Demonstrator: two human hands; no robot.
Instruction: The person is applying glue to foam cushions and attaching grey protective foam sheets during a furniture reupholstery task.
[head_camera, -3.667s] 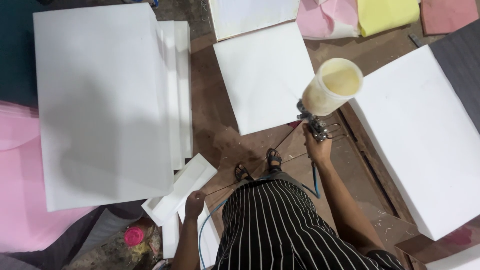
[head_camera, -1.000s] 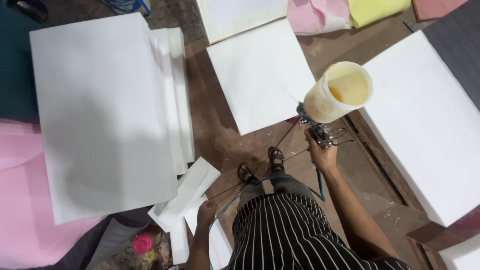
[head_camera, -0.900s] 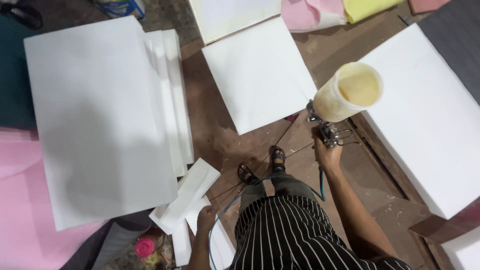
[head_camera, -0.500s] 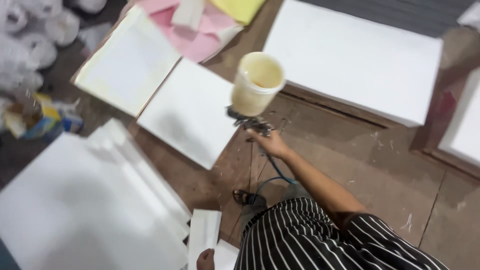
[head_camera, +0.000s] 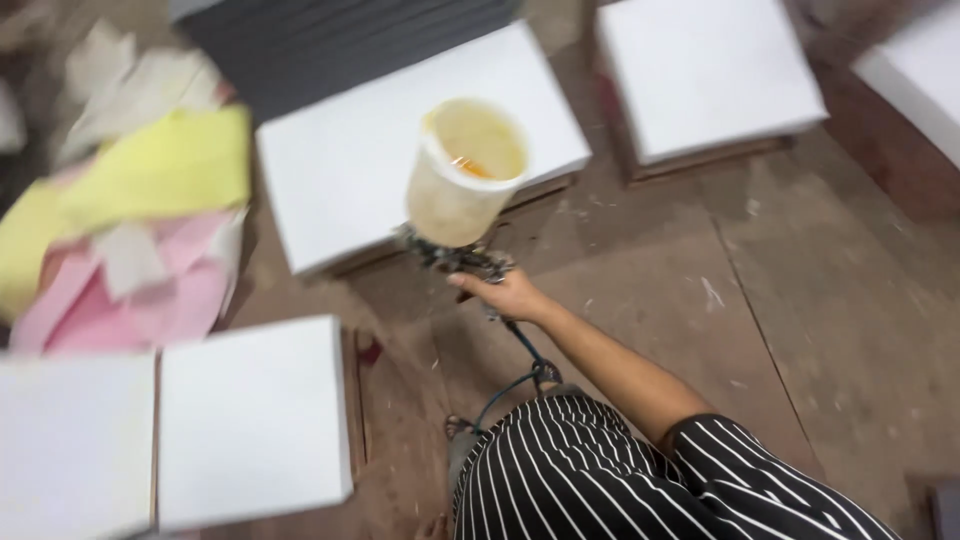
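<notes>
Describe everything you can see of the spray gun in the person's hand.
The spray gun has a dark, paint-crusted metal body topped by an open, translucent cream cup holding some yellowish liquid. It stands roughly upright, slightly tilted, above the brown floor near a white panel. The right hand grips its handle; a dark hose hangs below.

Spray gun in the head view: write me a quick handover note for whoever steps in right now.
Right hand grips the spray gun; its open cup, upright, holds some yellowish liquid.
Left hand: not in view.
A hose runs from the gun back toward the body.
The cup hangs over the edge of a white panel; more white panels lie on the floor.
Whether any panel is coated: cannot tell.
</notes>
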